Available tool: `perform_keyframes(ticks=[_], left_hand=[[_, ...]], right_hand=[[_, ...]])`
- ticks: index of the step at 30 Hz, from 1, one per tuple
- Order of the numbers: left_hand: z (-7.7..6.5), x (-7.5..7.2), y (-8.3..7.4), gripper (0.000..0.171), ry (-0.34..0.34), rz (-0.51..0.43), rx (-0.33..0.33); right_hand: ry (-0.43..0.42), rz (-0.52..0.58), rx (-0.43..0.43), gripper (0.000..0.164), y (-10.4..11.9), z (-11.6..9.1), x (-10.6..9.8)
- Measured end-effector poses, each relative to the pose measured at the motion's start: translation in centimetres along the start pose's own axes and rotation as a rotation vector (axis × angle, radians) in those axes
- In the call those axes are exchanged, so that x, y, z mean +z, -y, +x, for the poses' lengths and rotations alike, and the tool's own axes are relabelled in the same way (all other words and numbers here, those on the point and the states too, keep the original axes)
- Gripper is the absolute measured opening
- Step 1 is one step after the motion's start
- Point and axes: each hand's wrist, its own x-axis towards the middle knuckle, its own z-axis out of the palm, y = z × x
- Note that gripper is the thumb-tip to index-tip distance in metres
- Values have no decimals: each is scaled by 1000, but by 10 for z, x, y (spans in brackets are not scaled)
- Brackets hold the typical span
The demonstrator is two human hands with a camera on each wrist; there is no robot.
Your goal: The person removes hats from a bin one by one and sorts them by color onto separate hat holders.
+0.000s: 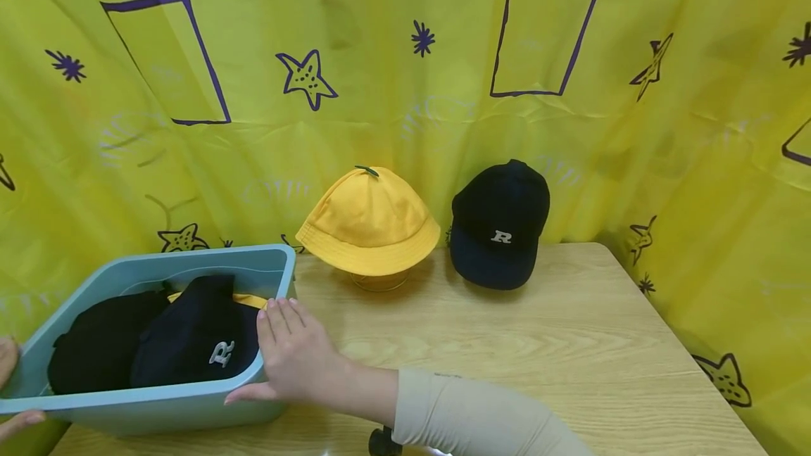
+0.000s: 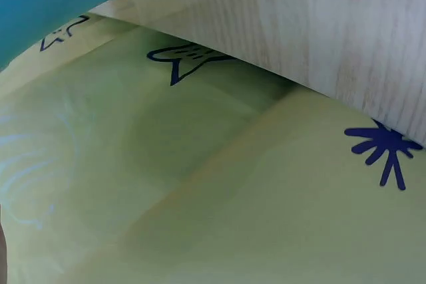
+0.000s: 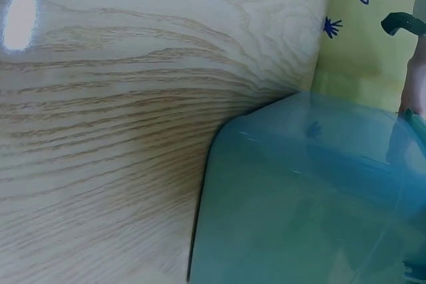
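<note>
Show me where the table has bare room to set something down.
Most room: the table beyond the sleeve, before the dark cap, to the right edge. A smaller patch: between the yellow hat and the right hand. Crowded: the left end, under the bin, and the back, where hat and cap stand close.

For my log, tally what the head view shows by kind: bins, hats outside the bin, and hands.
Bins: 1 (blue bin)
Hats outside it: 2 (yellow hat, dark cap)
Hands: 2 (left hand, partly in frame; right hand)
Total: 5
</note>
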Motion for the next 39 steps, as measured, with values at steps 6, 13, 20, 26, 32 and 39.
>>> perform_keyframes(ticks=[6,13,20,26,32,39], left_hand=[[4,3,-6,100,-127,-94,74],[8,2,-26,98,-168,-187,66],[7,-4,-46,112,-57,-236,-78],[12,-8,-48,111,-40,-224,-41],[18,-9,-49,98,-68,-231,40],[18,-17,-54,95,74,-169,5]], right_hand=[[-28,-3,-4,104,-1,-2,2],[-66,6,-13,102,-4,-7,1],[-102,10,-29,102,-10,-12,1],[-131,21,-40,101,-15,-15,0],[-177,70,-67,100,-20,-21,1],[-274,216,-116,93,-27,-23,9]])
